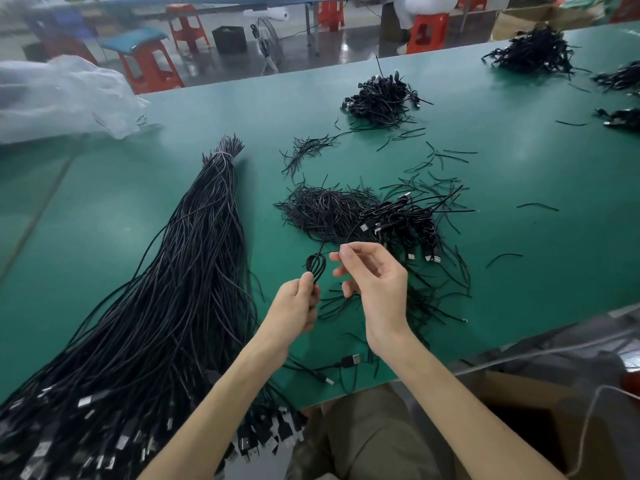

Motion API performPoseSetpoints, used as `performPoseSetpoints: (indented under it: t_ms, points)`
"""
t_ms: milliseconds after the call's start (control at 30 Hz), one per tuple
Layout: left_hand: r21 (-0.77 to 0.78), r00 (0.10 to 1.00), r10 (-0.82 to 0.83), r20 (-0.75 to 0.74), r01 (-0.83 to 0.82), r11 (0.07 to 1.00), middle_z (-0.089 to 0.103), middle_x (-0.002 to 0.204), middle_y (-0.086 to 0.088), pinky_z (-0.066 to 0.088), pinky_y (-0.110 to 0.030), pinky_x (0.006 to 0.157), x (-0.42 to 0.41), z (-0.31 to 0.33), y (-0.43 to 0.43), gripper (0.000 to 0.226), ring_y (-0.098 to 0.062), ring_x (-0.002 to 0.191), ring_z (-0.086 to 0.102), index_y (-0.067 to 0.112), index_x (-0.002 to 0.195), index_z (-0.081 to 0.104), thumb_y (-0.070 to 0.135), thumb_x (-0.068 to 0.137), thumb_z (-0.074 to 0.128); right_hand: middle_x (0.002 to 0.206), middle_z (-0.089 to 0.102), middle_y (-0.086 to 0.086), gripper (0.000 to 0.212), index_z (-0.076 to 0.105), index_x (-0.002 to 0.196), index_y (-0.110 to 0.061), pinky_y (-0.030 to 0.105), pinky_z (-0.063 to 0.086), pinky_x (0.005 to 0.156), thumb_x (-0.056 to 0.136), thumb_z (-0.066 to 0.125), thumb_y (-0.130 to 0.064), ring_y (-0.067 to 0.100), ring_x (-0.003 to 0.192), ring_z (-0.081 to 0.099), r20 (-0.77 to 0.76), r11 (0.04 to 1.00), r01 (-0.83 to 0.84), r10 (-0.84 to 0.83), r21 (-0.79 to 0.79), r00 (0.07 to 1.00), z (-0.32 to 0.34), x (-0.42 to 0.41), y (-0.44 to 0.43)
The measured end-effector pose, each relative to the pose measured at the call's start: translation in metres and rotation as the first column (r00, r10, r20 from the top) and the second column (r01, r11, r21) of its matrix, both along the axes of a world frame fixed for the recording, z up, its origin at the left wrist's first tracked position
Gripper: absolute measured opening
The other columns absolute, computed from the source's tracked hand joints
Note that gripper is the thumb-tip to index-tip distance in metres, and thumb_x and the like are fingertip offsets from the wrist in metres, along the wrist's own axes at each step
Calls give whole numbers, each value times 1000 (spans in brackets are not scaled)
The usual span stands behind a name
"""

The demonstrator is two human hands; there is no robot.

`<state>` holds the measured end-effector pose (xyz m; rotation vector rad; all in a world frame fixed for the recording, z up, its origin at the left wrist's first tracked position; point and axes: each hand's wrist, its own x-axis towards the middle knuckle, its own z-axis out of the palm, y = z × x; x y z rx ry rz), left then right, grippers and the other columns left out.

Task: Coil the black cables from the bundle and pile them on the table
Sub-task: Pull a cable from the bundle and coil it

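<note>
A long bundle of black cables (180, 271), tied near its far end, lies on the left of the green table (519, 174), its USB plugs hanging over the near edge. My left hand (298, 303) grips a coiled black cable (316, 265) whose loops stick up above my thumb. My right hand (374, 275) hovers just right of the coil with its fingers loosely curled; a thin black strand seems to run from its fingertips, but I cannot tell if it is pinched. A pile of coiled cables (405, 223) lies just beyond my hands.
A heap of short black ties (322, 209) sits left of the coiled pile, with loose ties scattered around. More coiled piles (381, 98) (533, 53) lie farther back. A crumpled plastic sheet (65, 95) is at far left. An open cardboard box (540, 427) stands below the table's near edge.
</note>
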<state>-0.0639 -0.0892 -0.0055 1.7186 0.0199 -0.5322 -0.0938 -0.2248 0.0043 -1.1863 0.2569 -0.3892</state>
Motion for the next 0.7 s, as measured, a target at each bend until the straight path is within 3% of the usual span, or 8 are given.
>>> performPoseSetpoints:
  t_ms: [100, 200, 333, 467, 700]
  points:
    - [-16, 1000, -15, 2, 15, 1000, 30, 65, 7, 28, -20, 44, -2, 3, -1, 36, -10, 47, 25, 14, 88, 49, 35, 112, 33, 92, 77, 9, 5, 71, 97, -7, 26, 48, 50, 94, 72, -11, 20, 75, 71, 31, 995, 18, -15, -97, 999, -7, -2, 0]
    - [-52, 999, -42, 9, 43, 998, 30, 68, 5, 25, -22, 45, -3, 8, -1, 35, -12, 50, 24, 15, 88, 48, 34, 112, 33, 87, 75, 1, 2, 74, 93, -16, 29, 51, 54, 93, 74, -14, 21, 78, 72, 78, 944, 44, -19, -326, 997, -13, -6, 3]
    - [-94, 996, -59, 60, 64, 994, 30, 68, 4, 23, -21, 45, -3, 15, 2, 38, -12, 51, 22, 16, 83, 45, 35, 113, 32, 93, 70, -3, 1, 74, 94, -8, 19, 51, 74, 93, 73, -8, 11, 86, 67, 213, 713, 126, 34, -690, 976, -19, -8, 5]
    - [-97, 991, -92, 95, 102, 990, 31, 67, 5, 20, -26, 50, -2, 20, 8, 41, -12, 54, 22, 12, 87, 45, 41, 112, 31, 94, 67, 0, 4, 74, 95, -5, 21, 53, 79, 95, 71, -8, 10, 87, 66, 221, 660, 112, 83, -743, 972, -22, -11, 2]
    - [-59, 991, -79, 109, 86, 995, 30, 61, 9, 19, -24, 48, -2, 22, 10, 43, -11, 51, 22, 14, 80, 44, 42, 112, 35, 95, 67, -6, 4, 74, 96, -12, 32, 55, 75, 93, 74, -14, 15, 88, 66, 176, 715, 26, 135, -698, 975, -15, -17, -1]
